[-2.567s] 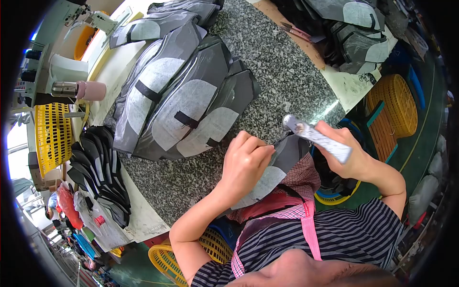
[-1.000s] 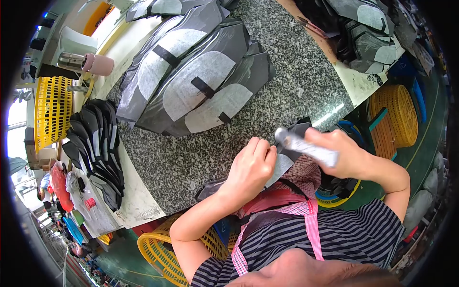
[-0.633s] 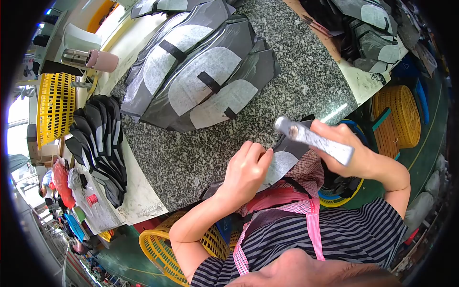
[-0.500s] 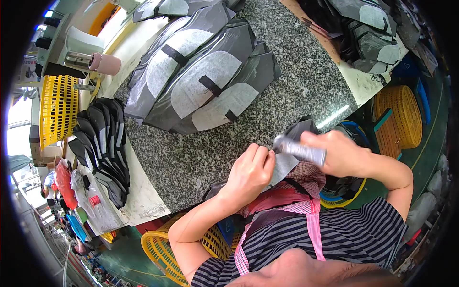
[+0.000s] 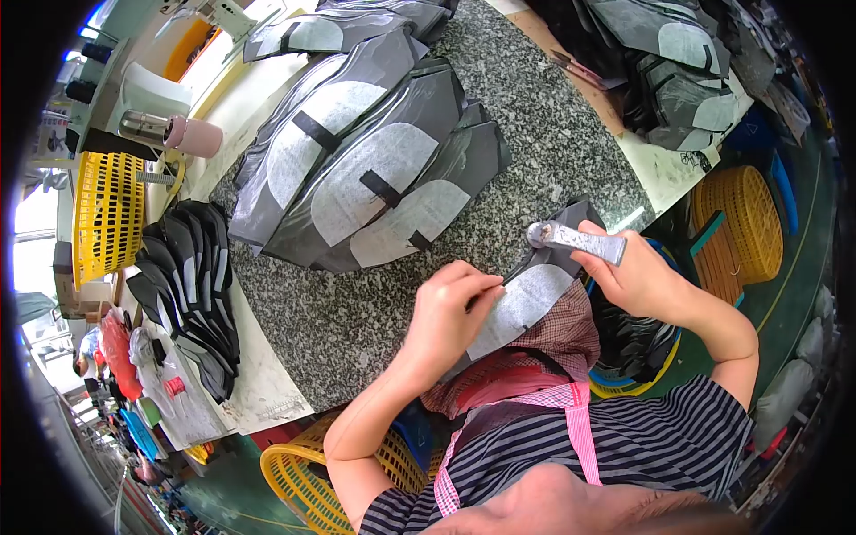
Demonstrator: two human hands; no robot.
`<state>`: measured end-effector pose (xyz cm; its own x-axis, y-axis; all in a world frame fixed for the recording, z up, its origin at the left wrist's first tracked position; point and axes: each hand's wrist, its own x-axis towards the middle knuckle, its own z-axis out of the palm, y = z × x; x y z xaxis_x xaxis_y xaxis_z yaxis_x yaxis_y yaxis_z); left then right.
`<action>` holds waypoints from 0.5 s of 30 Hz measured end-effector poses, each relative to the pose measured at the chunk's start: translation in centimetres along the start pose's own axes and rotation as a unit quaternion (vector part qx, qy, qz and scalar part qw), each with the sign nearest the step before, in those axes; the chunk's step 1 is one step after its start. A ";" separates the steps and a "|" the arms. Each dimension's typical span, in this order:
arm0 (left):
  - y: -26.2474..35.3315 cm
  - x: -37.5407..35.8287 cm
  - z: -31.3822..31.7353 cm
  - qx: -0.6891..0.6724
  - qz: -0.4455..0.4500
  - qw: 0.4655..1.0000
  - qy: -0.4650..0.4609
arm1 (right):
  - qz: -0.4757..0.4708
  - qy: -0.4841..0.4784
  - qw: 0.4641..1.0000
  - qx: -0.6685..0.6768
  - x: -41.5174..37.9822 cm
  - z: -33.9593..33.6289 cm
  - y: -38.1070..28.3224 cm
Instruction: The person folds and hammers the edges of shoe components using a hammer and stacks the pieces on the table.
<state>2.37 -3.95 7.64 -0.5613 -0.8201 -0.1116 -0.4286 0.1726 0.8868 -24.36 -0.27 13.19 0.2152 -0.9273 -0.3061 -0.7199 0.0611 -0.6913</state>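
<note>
At the near edge of the granite slab [image 5: 357, 330], a dark grey piece with a pale rounded patch [image 5: 526, 299] lies partly over the person's lap. My left hand [image 5: 450, 312] pinches the upper edge of this piece between thumb and fingers. My right hand [image 5: 637, 272] is closed around a silver metal tool with a round end [image 5: 580, 241], held over the piece's right part. Whether the tool touches the piece cannot be told. Farther up the slab lie several overlapping grey pieces [image 5: 374, 183] with pale patches and black strips.
Dark curved pieces [image 5: 192, 294] fan out at the left. A pink-capped bottle [image 5: 192, 136] and yellow basket [image 5: 111, 214] stand upper left. More grey pieces [image 5: 682, 98] and scissors [image 5: 580, 69] lie upper right. Baskets [image 5: 299, 459] stand below the table.
The metal tool has moved up and slightly right and now shows sharply. My left hand has shifted left, and more of the pale patch is visible. The view has shifted a little.
</note>
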 end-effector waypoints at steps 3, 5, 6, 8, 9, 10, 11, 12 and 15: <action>-0.3 -0.5 0.9 0.159 0.172 0.971 0.054 | -0.070 0.041 0.997 0.010 -0.2 -0.3 -0.1; 0.0 -0.8 0.9 0.184 0.176 0.966 0.043 | -0.107 0.088 0.989 0.056 -1.2 0.0 -0.4; 0.1 -0.9 0.8 0.215 0.186 0.958 0.030 | -0.090 0.063 0.990 0.087 -1.9 0.4 -0.3; 0.1 -1.0 0.9 0.230 0.194 0.953 0.022 | -0.069 -0.034 0.997 -0.026 -1.6 1.5 0.8; 0.2 -1.0 0.9 0.244 0.201 0.948 0.015 | -0.074 -0.028 0.996 -0.046 -1.3 1.8 1.1; 0.2 -0.9 0.9 0.244 0.205 0.948 0.016 | -0.074 -0.025 0.996 -0.047 -1.3 1.6 1.0; 0.2 -0.9 1.0 0.255 0.210 0.944 0.016 | -0.085 0.018 0.996 -0.008 -1.1 1.0 0.4; 0.2 -1.2 1.1 0.264 0.211 0.941 0.012 | -0.092 0.057 0.994 0.035 -1.3 0.8 -0.1; 0.1 -1.2 1.0 0.268 0.212 0.939 0.026 | -0.074 0.002 0.997 0.015 -1.6 2.7 0.4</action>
<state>2.26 -2.36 7.43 -0.7331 -0.6381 0.2355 -0.4763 0.7288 0.4920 -23.20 2.19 11.68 0.3159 -0.9282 -0.1966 -0.6607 -0.0665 -0.7477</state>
